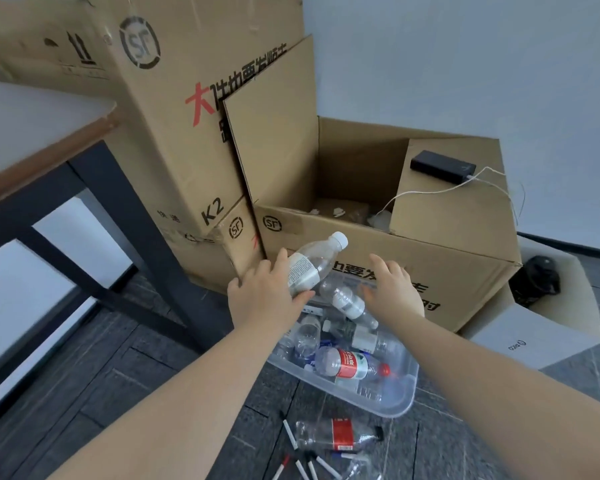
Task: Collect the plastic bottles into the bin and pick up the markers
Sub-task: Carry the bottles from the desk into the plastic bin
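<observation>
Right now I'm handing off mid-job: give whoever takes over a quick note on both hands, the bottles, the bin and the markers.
Left hand: holds a white-capped bottle above the far end of the bin.
Right hand: open and empty, fingers spread over the bin.
Done: several bottles already lie in the bin, among them a red-label bottle.
Left: drop the held bottle in. One crushed bottle is on the floor just in front of the bin. The markers lie scattered around it, none picked up.
</observation>
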### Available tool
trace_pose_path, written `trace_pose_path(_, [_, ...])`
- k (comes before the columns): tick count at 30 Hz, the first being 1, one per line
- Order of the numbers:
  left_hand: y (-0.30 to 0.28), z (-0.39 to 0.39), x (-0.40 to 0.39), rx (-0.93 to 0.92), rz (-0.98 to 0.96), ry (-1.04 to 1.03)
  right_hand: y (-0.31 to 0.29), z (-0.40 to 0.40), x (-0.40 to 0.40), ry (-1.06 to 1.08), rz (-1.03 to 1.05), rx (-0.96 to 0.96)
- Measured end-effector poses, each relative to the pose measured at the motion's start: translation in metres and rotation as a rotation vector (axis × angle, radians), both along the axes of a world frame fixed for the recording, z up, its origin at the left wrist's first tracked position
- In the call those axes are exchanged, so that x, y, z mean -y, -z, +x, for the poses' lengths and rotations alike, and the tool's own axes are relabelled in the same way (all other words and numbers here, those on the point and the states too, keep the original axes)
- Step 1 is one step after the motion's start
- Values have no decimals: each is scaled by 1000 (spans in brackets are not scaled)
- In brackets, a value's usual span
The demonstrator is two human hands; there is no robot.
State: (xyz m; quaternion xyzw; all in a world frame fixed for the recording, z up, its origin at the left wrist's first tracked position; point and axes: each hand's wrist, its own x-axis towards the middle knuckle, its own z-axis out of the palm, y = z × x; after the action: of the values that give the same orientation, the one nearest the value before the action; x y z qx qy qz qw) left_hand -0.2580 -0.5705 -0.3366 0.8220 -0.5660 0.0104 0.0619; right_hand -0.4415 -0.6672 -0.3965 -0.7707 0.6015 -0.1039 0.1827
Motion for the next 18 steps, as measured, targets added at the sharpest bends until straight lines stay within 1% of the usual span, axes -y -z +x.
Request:
trace_pose_path(4, [11, -5, 5, -7, 84, 30, -2, -2, 9, -27, -13, -4])
trace_pose_path(8, [7, 4, -3, 20, 96, 27, -7, 6, 8, -55, -30, 1])
trace_pose_path(14, [-21, 17, -26, 82, 137, -2, -29, 19, -6, -118, -56, 4])
trace_pose_path(18, [-54, 22, -39, 89, 98, -19, -61, 25, -16, -192, -135, -16])
